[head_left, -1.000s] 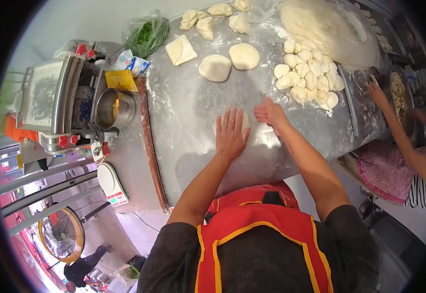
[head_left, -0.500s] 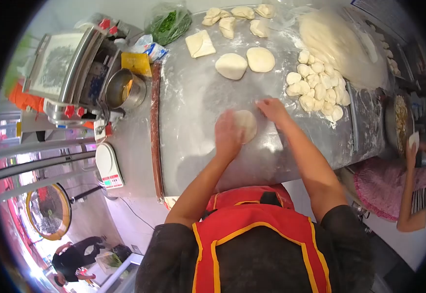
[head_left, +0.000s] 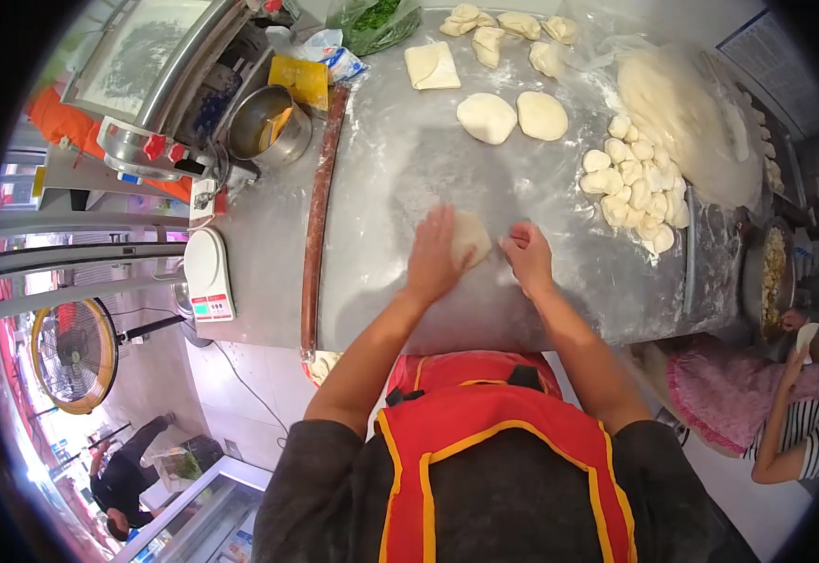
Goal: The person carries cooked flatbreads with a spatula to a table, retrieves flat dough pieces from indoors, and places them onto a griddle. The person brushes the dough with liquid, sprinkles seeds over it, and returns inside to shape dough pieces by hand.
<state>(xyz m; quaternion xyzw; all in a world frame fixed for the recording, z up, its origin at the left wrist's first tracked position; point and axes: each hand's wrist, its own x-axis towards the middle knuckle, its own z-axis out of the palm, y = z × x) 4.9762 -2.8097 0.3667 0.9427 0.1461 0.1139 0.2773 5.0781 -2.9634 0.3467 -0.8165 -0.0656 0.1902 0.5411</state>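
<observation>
A flat round of dough (head_left: 471, 235) lies on the floured metal table (head_left: 409, 310) in front of me. My left hand (head_left: 436, 253) rests on its left part, fingers stretched out and pointing away from me. Close by the dough's right edge is my right hand (head_left: 528, 258), its fingers curled in and pressed together. Whether anything sits between those fingertips is hidden. Farther up the table lie two more dough rounds (head_left: 486, 118) and a folded square of dough (head_left: 433, 67).
Several small dough pieces (head_left: 636, 183) are heaped at right beside a large plastic-covered dough mass (head_left: 677, 108). A long wooden rod (head_left: 320, 235) lies at left, near a metal pot (head_left: 270, 127) and a scale (head_left: 206, 267). Another person (head_left: 794, 413) works at far right.
My right hand has come down toward me, beside the dough round's right edge. My left hand stays on the dough, now less blurred. The whole view has shifted somewhat.
</observation>
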